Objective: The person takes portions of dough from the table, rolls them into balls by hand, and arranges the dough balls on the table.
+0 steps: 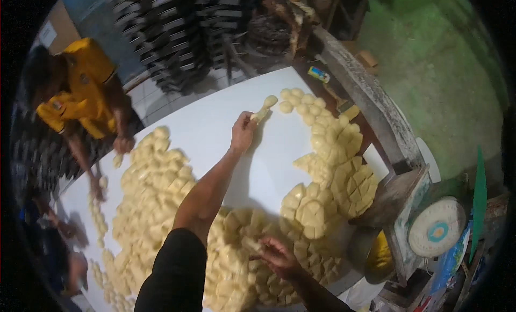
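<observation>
My left hand (243,132) reaches far across the white table, its fingers closed round one end of a strip of dough (267,104). The strip's rounded far end points at a curved bank of pale yellow dough balls (307,109) on the right. Closer in, my right hand (278,257) pinches a pale piece of dough (251,244), slightly blurred, over a broad heap of cut dough pieces (236,226). Much of that heap's middle is hidden by my left arm.
A person in a yellow shirt (88,70) handles dough at the table's left edge; another person (45,247) sits nearer. On the right stand a dial scale (436,227), a bowl with yellow contents (379,258) and a brush (346,107). Dark stacked trays (172,33) rise behind.
</observation>
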A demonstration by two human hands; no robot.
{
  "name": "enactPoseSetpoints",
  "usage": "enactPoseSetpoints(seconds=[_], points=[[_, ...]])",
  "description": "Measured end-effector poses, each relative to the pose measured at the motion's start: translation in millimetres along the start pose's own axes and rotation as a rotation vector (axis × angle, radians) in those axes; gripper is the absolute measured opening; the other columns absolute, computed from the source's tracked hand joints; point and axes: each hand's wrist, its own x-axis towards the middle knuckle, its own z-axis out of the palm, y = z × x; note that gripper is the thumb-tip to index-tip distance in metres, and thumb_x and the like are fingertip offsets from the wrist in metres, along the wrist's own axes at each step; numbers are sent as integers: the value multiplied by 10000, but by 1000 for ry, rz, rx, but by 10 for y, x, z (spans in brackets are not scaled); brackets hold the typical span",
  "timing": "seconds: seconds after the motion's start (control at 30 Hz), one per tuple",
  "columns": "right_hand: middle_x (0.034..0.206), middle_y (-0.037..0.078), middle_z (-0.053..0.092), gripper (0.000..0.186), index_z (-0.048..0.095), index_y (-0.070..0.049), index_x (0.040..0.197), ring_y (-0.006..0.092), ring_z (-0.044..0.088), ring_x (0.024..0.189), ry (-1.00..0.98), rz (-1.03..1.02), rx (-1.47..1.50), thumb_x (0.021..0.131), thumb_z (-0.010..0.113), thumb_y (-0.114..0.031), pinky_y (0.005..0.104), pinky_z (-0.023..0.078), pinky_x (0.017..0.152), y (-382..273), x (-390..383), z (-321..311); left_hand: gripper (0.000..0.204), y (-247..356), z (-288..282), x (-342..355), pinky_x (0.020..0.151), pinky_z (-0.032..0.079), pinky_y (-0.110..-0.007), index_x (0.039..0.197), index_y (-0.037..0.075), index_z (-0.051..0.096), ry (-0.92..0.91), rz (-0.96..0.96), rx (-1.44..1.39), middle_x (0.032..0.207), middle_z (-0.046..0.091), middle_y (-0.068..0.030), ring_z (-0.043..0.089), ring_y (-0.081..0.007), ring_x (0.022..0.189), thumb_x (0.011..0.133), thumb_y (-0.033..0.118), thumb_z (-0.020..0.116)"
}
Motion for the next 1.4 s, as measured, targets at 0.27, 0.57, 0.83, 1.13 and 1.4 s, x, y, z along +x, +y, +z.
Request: enactPoseSetpoints(seconds=[0.27,0.57,0.83,1.13,1.4], points=[[1111,83,668,318,541,-70,1170,173,670,1030,-105,270,-325,974,791,-87,328,602,897,1418,-1095,939,207,1434,-2283,-4247,1073,545,-410,1299,100,529,180,-187,-464,1364,686,-174,669,-239,1248,1108,135,601],[1224,101,665,437,602,-61,1236,207,661,1047,-198,119,-987,897,873,-112,398,590,878,3250,-1527,1630,326,610,-3610,-9039,1089,526,-405,1370,32,454,980,-519,-304,1361,666,-204,651,-248,1239,1078,60,595],[1374,137,646,483,672,-85,1239,370,600,1271,-739,-677,-1549,822,880,-213,499,473,1061,4358,-1438,3113,391,478,-4056,-9926,1056,515,-363,1387,51,656,563,-371,229,1364,660,-130,654,-278,1226,996,43,658],[1216,145,660,202,675,-53,1111,356,639,1142,-421,-302,-1467,935,732,-134,498,494,1018,4610,-1692,2581,296,229,-4687,-10712,976,526,-489,1194,24,632,476,-207,637,1201,650,-170,623,-406,1139,938,120,744],[946,144,609,186,633,-67,895,333,633,945,-705,-1022,-1715,876,749,-211,473,512,862,5571,-1564,2834,221,-151,-4179,-9739,950,455,-495,998,80,670,382,-246,780,1081,644,-135,607,-377,1047,923,261,774]])
